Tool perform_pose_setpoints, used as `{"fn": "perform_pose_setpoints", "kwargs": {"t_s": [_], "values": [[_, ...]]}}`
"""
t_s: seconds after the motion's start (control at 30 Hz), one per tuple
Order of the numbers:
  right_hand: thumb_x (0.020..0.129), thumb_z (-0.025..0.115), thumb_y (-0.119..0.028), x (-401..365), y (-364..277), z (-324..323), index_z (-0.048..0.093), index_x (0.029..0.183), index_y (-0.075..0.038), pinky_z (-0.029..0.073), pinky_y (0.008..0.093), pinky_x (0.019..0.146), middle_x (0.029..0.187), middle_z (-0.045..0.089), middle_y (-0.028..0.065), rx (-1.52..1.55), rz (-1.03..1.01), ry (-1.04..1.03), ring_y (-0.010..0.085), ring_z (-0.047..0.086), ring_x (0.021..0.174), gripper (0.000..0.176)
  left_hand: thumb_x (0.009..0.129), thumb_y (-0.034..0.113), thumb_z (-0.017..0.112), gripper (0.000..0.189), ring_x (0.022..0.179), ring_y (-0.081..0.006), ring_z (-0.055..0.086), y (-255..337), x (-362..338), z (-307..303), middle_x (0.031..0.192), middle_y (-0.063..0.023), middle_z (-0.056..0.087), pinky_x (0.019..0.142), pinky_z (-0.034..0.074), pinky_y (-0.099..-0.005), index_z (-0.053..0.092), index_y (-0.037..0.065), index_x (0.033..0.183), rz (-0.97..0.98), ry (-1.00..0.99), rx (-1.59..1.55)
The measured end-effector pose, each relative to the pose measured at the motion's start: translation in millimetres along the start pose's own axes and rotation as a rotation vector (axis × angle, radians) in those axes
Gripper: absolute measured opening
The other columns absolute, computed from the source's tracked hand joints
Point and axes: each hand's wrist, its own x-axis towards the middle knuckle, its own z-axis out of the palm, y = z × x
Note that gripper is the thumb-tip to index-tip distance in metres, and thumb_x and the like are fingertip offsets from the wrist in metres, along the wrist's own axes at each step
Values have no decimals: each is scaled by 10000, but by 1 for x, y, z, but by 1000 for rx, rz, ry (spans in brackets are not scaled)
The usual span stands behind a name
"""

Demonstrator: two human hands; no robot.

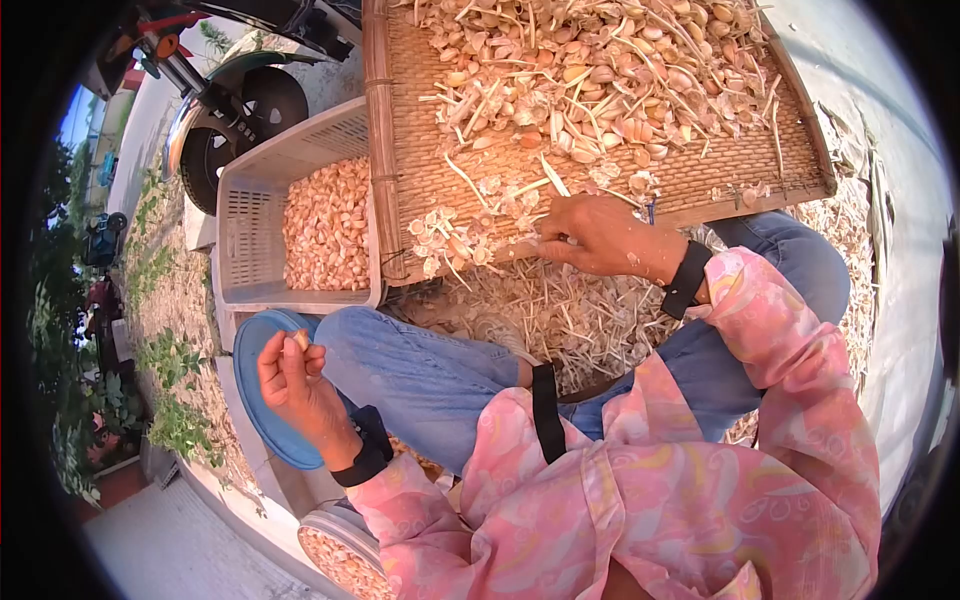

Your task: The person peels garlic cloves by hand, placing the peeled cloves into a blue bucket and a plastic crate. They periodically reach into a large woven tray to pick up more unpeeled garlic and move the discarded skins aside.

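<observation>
Head view | left hand (295, 385) at 8 o'clock, raised, pinching clove (300, 340) | right hand (600, 238) centre, curled at tray (400, 150) edge, grip unclear | crate (245, 220) at 10 o'clock: cloves (325, 225) | tray at 12 o'clock: garlic (590, 80), stalks

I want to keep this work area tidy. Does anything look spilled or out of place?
Dry garlic skins and stems lie scattered on the ground below the woven tray, between the person's knees and to the right. The peeled cloves lie inside the plastic crate. The left hand holds one garlic clove.
</observation>
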Motion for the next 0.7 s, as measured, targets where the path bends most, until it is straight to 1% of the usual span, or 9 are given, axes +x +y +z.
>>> {"fn": "perform_pose_setpoints", "kwargs": {"t_s": [0.03,0.1,0.2,0.27,0.33,0.4,0.47,0.6,0.7], "values": [[803,578,-281,-2,-8,1,579,729,-39,442,428,626,731,557,159,-19,-23,1,356,565,706,253,851,94,585,180,626,-139,573,-5,8,-37,892,-157,627,562,464,-212,574,-7,1000,36,161,332],[821,561,-263,0,-12,2,575,757,-36,437,426,643,782,558,152,-34,3,-16,342,567,741,235,844,125,597,219,675,-165,587,-39,31,-137,891,-129,617,587,468,-235,580,-30,998,55,-10,1155],[839,563,-242,5,-6,7,571,802,-29,434,413,632,783,554,139,-48,29,19,332,565,731,217,849,127,589,227,735,-171,588,-51,43,-137,905,-114,605,622,472,-253,591,-46,997,373,-144,1591],[838,556,-210,9,-2,6,579,821,-29,437,412,633,799,567,140,-40,68,28,332,566,734,183,860,117,574,201,771,-152,582,-28,49,-15,921,-116,598,648,475,-253,604,-38,985,175,-108,864],[833,554,-193,14,2,6,584,836,-27,441,407,639,808,574,144,-30,77,17,334,568,740,168,861,69,558,184,761,-161,590,-27,52,86,911,-118,601,653,480,-262,598,-11,1021,289,-447,627],[826,539,-187,18,0,3,576,823,-27,438,420,651,805,571,156,6,88,29,346,565,744,165,813,43,578,230,828,-273,604,-42,60,165,923,-168,595,725,482,-306,598,1,1039,577,-715,719],[819,511,-194,18,-3,-2,555,781,-27,427,451,667,788,557,177,70,99,49,371,557,747,177,764,-7,537,188,842,-348,584,-75,67,216,885,-200,584,725,479,-375,599,-19,942,723,-792,862],[812,517,-190,19,-3,-9,557,775,-21,428,461,679,771,559,178,68,85,88,370,560,753,177,725,-17,513,88,831,-362,569,-100,63,237,852,-194,567,694,489,-425,561,-27,799,811,-862,1101],[814,515,-195,20,8,-2,562,781,-20,433,455,680,793,562,175,37,86,63,375,557,761,185,736,1,517,91,781,-376,589,-93,50,232,840,-212,561,646,495,-438,561,-30,810,731,-880,1188]]}}
